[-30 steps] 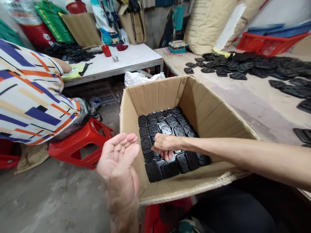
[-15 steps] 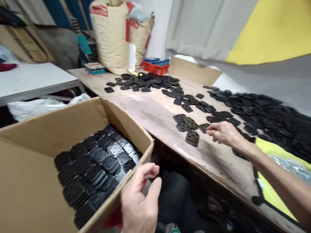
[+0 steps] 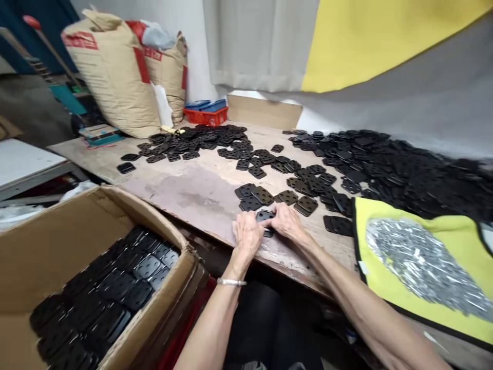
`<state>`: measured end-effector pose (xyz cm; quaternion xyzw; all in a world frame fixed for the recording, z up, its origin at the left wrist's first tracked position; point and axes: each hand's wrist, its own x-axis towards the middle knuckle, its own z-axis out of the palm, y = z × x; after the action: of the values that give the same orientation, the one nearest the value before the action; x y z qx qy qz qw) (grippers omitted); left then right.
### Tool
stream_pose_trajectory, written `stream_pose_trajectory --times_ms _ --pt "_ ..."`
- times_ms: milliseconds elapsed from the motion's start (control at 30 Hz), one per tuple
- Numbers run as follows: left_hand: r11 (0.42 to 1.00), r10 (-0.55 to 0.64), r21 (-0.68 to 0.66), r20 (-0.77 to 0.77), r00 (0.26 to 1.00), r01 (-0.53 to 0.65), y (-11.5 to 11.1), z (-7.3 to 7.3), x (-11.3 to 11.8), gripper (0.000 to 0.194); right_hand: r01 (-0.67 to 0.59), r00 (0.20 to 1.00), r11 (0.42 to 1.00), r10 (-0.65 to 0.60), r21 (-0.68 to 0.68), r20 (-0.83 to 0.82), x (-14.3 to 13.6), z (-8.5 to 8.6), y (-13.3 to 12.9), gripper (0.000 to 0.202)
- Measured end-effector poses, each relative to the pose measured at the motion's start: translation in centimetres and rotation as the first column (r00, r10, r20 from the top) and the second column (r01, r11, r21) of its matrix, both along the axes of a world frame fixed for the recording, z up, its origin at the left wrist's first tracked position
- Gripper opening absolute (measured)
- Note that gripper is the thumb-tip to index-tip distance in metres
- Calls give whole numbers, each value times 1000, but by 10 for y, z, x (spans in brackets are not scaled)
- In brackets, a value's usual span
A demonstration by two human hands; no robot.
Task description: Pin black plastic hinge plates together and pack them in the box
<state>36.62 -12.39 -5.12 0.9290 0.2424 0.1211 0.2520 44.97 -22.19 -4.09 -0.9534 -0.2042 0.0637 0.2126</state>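
Note:
Near the front edge of the table, my left hand (image 3: 248,232) and my right hand (image 3: 285,221) meet at a small black plate with holes and rounded corners (image 3: 264,216). The left fingers close on its left side, while the right fingers pinch at its right side. Part of another dark plate shows just below it, between the hands. Just beyond lie a few loose black plates (image 3: 263,195). At the lower left, an open cardboard box (image 3: 181,246) holds rows of closely packed black plates (image 3: 115,285).
Black plates spread across the wooden table (image 3: 185,190), with a large heap (image 3: 404,169) at right. Silver pin-like pieces (image 3: 427,262) lie on a yellow cloth (image 3: 458,231). Paper sacks (image 3: 110,77) and a red basket (image 3: 208,117) stand at the back.
My left hand has left the box's edge and come to the table beside my right hand. The right hand has drawn nearer the table's front edge. The view has turned right.

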Motion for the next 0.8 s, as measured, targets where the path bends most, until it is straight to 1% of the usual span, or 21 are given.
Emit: stream_pose_trajectory --times_ms 133,233,333,433,533,667,800 --pt "999 -34 -9 -57 998 34 -6 0 -4 26 70 996 994 -65 82 -53 -6 0 -6 35" --pt "999 -50 -3 -88 995 50 -6 2 -5 30 62 997 989 -54 135 -57 -13 -2 -11 33" --pt "999 -32 18 -127 991 35 -11 5 -6 33 31 999 989 -26 144 -42 -18 -4 -16 31" --pt "999 11 37 -159 987 -5 -19 10 -7 36 5 1000 994 -2 105 -30 -21 -4 -19 29" --pt "998 58 35 -178 982 -52 -24 15 -6 33 -36 999 997 37 66 -12 -23 -4 -16 31" --pt "993 114 -18 -208 971 -120 -23 22 0 28 -76 997 996 77 47 -11 -20 -5 -12 28" --pt "975 170 -90 -272 947 -201 -18 27 14 35 -74 995 996 77 53 -56 -8 -7 -10 27"
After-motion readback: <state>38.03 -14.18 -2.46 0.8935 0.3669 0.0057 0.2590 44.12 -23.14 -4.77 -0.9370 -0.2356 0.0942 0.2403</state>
